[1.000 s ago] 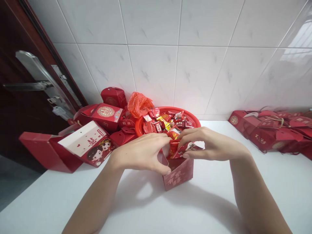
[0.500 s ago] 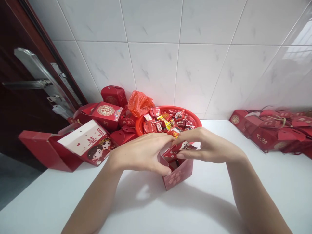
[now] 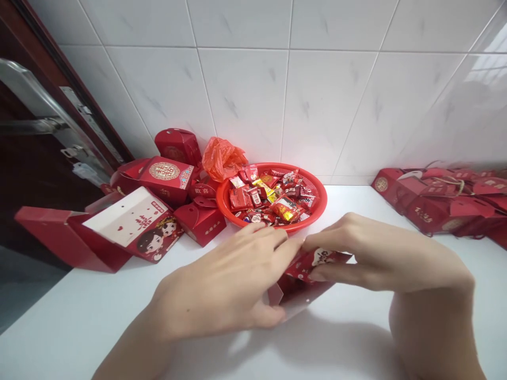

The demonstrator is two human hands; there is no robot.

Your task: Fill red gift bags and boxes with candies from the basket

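A small red gift box (image 3: 307, 298) stands on the white table, its top open towards me. My left hand (image 3: 233, 285) is wrapped over the box's left side, thumb on the near edge and fingers across the back. Between the thumb and fingers of my right hand (image 3: 356, 256) is a red candy packet (image 3: 325, 257) with a white patch and dark lettering, held at the box's opening. The hands hide much of the box and its inside. Just behind them sits a red plastic basket (image 3: 321, 203) of wrapped candies (image 3: 285, 207).
Several red gift boxes (image 3: 168, 174) are piled at the left by the door, one open box (image 3: 67, 240) lying in front. A crumpled red plastic bag (image 3: 223, 160) rests behind the basket. More red boxes (image 3: 447, 211) lie at the right along the tiled wall (image 3: 245, 100).
The view has shifted, so the basket shows more fully. Both hands and the box appear lower and nearer, with the right hand still holding the candy packet at the opening.
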